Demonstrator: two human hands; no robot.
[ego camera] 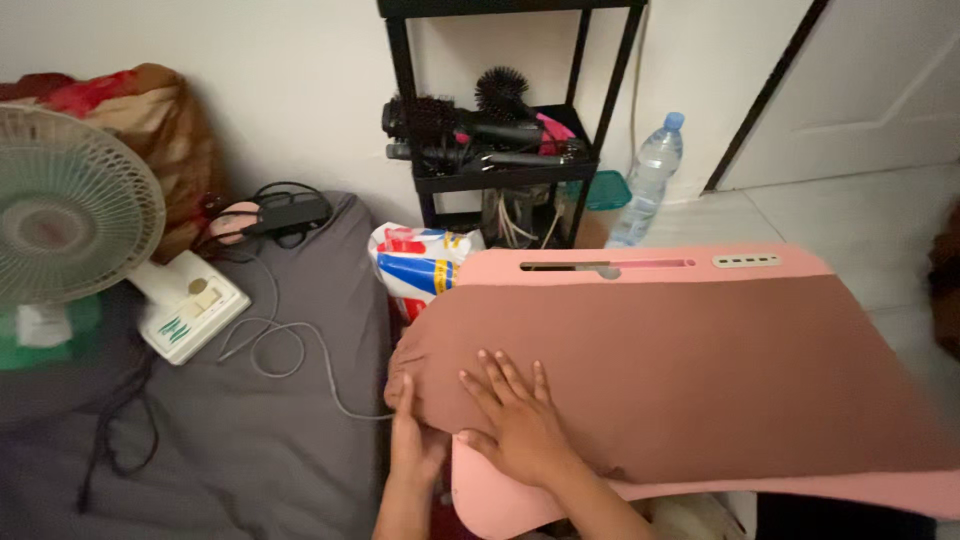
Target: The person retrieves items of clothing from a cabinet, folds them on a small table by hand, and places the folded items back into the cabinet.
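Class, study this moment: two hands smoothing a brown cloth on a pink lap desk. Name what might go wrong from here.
1. The brown cloth is bunched at its corner under the left hand; it may stay wrinkled.
2. The pink lap desk looks tilted, so pressure from the right hand might tip it.

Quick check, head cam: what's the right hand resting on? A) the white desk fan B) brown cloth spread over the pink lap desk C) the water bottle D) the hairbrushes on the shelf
B: the right hand lies flat, fingers spread, on the brown cloth covering the pink lap desk, while the left hand holds the cloth's left edge.
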